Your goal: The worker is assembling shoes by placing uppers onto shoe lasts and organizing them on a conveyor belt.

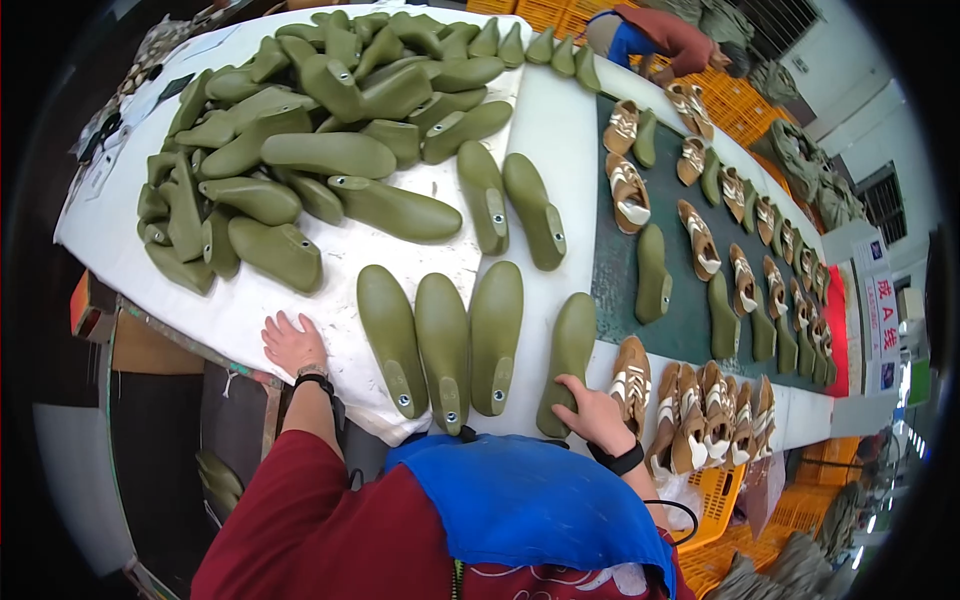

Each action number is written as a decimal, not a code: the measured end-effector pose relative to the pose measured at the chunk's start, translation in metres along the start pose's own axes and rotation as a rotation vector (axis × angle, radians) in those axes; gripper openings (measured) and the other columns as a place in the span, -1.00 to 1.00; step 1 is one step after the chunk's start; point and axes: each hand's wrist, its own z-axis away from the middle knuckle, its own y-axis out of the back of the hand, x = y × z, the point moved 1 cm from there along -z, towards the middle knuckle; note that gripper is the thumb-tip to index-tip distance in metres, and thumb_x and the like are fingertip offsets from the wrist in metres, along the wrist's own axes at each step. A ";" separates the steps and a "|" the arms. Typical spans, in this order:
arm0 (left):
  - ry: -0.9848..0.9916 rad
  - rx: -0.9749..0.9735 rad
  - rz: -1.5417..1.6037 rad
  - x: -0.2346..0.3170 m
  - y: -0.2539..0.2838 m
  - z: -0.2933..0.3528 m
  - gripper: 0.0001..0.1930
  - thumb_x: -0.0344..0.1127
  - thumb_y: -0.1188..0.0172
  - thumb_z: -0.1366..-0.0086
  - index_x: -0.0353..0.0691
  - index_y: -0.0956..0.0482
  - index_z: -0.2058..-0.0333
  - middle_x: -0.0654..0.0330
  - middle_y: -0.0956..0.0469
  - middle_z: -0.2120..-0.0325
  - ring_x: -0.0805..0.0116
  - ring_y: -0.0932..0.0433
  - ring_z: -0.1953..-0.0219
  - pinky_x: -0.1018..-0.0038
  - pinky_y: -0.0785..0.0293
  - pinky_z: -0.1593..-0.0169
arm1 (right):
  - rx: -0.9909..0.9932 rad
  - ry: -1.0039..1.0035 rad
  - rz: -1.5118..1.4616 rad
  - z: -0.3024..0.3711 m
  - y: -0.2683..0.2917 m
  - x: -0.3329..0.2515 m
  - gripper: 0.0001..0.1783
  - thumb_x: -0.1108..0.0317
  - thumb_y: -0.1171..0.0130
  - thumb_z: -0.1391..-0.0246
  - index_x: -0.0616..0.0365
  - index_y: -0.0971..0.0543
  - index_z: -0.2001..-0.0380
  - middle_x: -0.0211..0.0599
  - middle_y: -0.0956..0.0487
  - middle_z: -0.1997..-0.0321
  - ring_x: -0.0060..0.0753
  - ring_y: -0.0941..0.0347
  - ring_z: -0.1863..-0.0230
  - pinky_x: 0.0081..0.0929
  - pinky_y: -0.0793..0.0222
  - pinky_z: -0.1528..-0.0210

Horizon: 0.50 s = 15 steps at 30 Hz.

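My left hand (295,346) lies flat on the white cloth (335,285), fingers spread, holding nothing. With my right hand (598,416) I grip the heel end of a green shoe last (573,340), which lies on the white tabletop near me. Part of the grip is hidden under the palm. Between my hands three more green lasts (441,340) lie side by side, toes pointing away. Farther off, two lasts (484,190) rest beside a large heap of lasts (330,155). Just right of my right hand is a brown-and-white shoe (631,378).
A dark green mat (625,275) on the right carries rows of brown shoes and lasts. More shoes (715,415) crowd the near right edge, above a yellow crate (718,500). Beyond the table a person (665,45) bends forward near yellow crates. A red-and-white sign (875,310) stands at far right.
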 end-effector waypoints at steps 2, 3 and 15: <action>0.019 0.016 -0.009 -0.003 0.000 -0.001 -0.54 -0.03 0.00 -0.17 -0.09 -0.35 -0.01 0.09 -0.25 -0.09 0.05 -0.17 -0.16 0.07 -0.09 -0.15 | -0.081 0.076 0.008 -0.004 0.005 -0.005 -0.56 0.14 -0.14 0.08 -0.09 -0.38 0.08 -0.12 -0.53 0.58 -0.01 -0.49 0.48 -0.17 -0.38 0.45; 0.007 0.016 -0.001 0.000 0.001 0.000 -0.54 -0.03 0.00 -0.17 -0.09 -0.35 0.00 0.08 -0.25 -0.09 0.05 -0.17 -0.16 0.07 -0.09 -0.15 | -0.083 0.084 0.010 -0.005 0.013 -0.012 -0.56 0.14 -0.14 0.08 -0.09 -0.38 0.08 -0.12 -0.53 0.58 -0.01 -0.49 0.48 -0.17 -0.38 0.45; 0.043 0.021 0.044 0.001 0.002 0.003 -0.54 -0.06 -0.03 -0.15 -0.12 -0.36 0.00 0.11 -0.24 -0.09 0.05 -0.15 -0.17 0.10 -0.06 -0.17 | -0.356 1.247 0.403 -0.114 -0.016 -0.201 -0.22 0.01 -0.42 0.47 -0.13 -0.45 0.02 -0.31 -0.31 -0.09 -0.12 -0.14 -0.19 -0.09 -0.06 -0.16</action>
